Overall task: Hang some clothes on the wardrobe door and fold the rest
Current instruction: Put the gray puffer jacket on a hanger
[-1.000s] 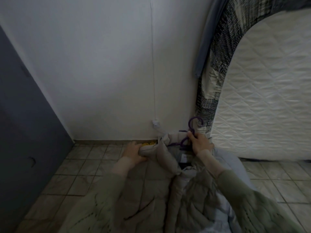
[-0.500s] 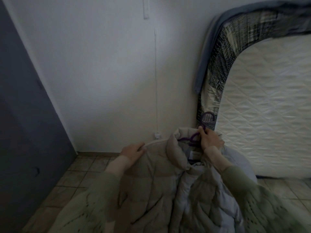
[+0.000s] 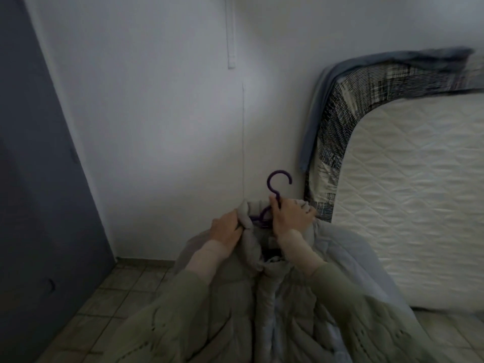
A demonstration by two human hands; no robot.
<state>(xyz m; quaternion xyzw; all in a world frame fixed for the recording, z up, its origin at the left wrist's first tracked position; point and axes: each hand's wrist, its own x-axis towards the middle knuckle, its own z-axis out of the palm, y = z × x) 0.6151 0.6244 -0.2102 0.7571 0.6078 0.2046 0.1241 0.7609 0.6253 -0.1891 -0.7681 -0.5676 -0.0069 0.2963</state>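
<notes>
Where both hands grip, jacket (image 3: 235, 310) hangs below.

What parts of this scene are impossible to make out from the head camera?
- Purple hanger: only its hook and a bit of one arm show; the rest lies behind the right hand and inside the collar.
- Puffer jacket: its lower part is cut off by the bottom edge, and the sleeves cover some of it.
- Left hand: fingertips are buried in the collar fabric.
- Mattress: runs off the right edge.
</notes>
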